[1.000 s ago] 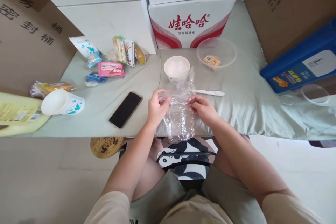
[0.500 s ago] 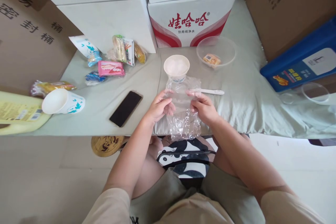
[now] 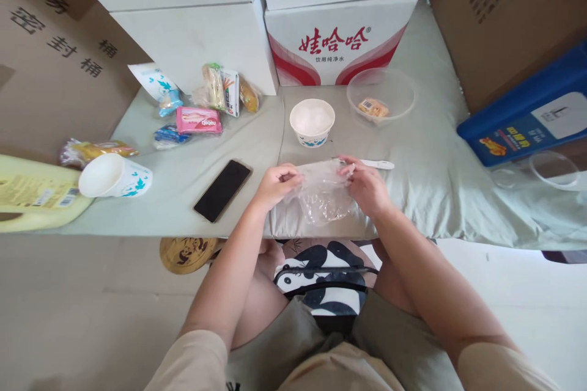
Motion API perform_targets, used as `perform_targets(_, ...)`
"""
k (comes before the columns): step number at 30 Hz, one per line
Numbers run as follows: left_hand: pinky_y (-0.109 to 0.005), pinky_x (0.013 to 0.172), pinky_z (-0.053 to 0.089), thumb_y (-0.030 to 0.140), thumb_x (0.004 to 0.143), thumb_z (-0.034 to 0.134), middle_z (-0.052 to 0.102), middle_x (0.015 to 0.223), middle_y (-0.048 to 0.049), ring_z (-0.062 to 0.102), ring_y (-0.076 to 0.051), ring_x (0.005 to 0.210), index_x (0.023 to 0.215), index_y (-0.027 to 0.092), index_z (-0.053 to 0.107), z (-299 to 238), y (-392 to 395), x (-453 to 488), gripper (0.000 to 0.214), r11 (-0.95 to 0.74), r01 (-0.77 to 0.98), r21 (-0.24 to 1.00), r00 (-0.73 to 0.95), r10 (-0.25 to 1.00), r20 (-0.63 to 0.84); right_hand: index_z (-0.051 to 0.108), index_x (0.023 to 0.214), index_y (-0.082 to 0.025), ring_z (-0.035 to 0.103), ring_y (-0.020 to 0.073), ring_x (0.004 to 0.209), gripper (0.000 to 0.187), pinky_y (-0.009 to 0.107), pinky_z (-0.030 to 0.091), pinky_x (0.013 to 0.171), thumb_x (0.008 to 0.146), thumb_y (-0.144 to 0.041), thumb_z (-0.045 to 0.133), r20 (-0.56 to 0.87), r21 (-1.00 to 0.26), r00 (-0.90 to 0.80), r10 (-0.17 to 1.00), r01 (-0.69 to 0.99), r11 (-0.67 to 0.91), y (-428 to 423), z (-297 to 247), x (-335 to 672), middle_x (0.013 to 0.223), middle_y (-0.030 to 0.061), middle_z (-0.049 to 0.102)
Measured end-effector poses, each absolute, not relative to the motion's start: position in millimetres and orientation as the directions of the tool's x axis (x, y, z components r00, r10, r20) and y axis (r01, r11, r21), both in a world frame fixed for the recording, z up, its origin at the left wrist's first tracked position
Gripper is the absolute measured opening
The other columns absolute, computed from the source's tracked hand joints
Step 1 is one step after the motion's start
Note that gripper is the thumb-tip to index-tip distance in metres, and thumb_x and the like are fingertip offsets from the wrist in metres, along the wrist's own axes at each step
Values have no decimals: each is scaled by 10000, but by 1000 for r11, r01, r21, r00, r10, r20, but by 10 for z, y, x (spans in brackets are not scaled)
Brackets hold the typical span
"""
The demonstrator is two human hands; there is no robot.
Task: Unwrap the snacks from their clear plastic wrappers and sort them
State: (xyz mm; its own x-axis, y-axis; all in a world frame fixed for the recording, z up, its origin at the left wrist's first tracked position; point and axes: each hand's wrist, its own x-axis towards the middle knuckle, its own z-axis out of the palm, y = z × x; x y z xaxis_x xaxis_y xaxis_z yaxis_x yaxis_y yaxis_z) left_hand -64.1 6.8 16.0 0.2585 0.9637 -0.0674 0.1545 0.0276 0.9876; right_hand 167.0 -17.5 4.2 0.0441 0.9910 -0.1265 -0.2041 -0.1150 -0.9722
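Note:
A clear plastic bag (image 3: 324,195) is stretched between my two hands above the cloth-covered surface. My left hand (image 3: 277,186) pinches its left edge, while my right hand (image 3: 367,186) grips the right edge. Just beyond the bag stands a white paper bowl (image 3: 312,125) with a blue leaf print; something white and pale is inside it. A white plastic utensil (image 3: 378,164) lies behind my right hand, partly hidden by it. To the left of my left hand rests a black phone (image 3: 222,190).
A clear plastic bowl (image 3: 398,98) holding a small wrapped snack stands back right. Packaged snacks (image 3: 199,120) and a tipped paper cup (image 3: 131,176) lie left. White boxes (image 3: 342,46) close off the back; a blue jug (image 3: 527,104) leans at right.
The bag has been drawn toward me and away from the paper bowl, whose printed side now shows. Its lower part has folded up, and my right hand has closed more around its edge.

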Motion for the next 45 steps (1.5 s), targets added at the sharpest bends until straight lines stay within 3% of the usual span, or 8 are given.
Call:
perform_targets(5, -222, 674, 432, 237, 646, 775, 666, 965, -17, 564, -101, 719, 1017, 210, 683, 121, 67, -642, 383, -43, 258, 965, 192, 981, -8, 624, 1030, -267, 475, 270, 1338, 316, 430, 423, 1066, 827, -508, 645, 54, -998, 225, 973, 44, 46, -149, -39, 1715, 1400, 92, 529)
perform_targets(13, -238, 702, 458, 237, 562, 883, 699, 817, 28, 638, -118, 718, 1232, 269, 538, 282, -40, -558, 754, 376, -348, 858, 346, 903, -255, 362, 1421, -277, 548, 289, 1272, 889, 491, 406, 1101, 690, -448, 839, 39, -998, -87, 995, 39, 43, -152, -3, 1620, 1337, 118, 596)
perform_targets(18, -300, 832, 494, 288, 517, 933, 743, 950, -49, 685, -175, 872, 1043, 176, 671, 226, -22, -486, 598, 472, -381, 795, 411, 857, -311, 491, 1228, -295, 615, 170, 707, 652, 352, 530, 773, 690, -435, 832, -128, -959, -50, 990, -248, -137, -157, 109, 1535, 760, -54, 617)
perform_targets(22, -300, 780, 526, 335, 597, 896, 726, 835, -19, 682, -146, 757, 915, 150, 657, 154, -19, -448, 439, 472, -266, 841, 344, 861, -375, 552, 1140, -304, 624, 153, 696, 632, 315, 523, 724, 617, -439, 880, -215, -889, -41, 976, -405, -212, -145, 118, 1530, 808, -48, 659)
perform_targets(27, -234, 535, 495, 416, 750, 783, 678, 672, 30, 634, -124, 549, 1131, 183, 595, 162, -13, -517, 485, 412, -136, 901, 339, 874, -348, 607, 799, -222, 555, 131, 566, 379, 275, 450, 560, 681, -514, 817, -271, -923, -230, 935, -214, -321, -194, 60, 1532, 659, -24, 631)
perform_targets(30, -192, 406, 387, 425, 771, 754, 563, 512, 84, 522, -100, 391, 1141, 191, 579, 181, 3, -582, 471, 394, -130, 910, 379, 868, -322, 588, 923, -258, 476, 118, 467, 354, 253, 382, 476, 725, -487, 772, -278, -915, -186, 943, -247, -318, -238, 77, 1524, 547, -77, 551)
perform_targets(38, -223, 448, 412, 491, 730, 658, 532, 562, 14, 492, -89, 468, 658, 161, 588, 244, 51, -661, 345, 437, -307, 845, 452, 849, -274, 562, 660, -233, 575, 183, 580, 440, 325, 455, 552, 716, -663, 639, -256, -865, -239, 937, -376, -333, -209, 166, 1578, 652, 21, 578)
perform_targets(45, -236, 704, 483, 160, 683, 699, 639, 915, -1, 617, -105, 763, 982, 199, 609, 130, 165, -709, 314, 119, 47, 992, 41, 992, -121, 534, 1019, -278, 501, 124, 548, 588, 250, 379, 548, 553, -405, 869, -303, -930, 60, 951, -236, -281, -136, 55, 1521, 635, -92, 552)
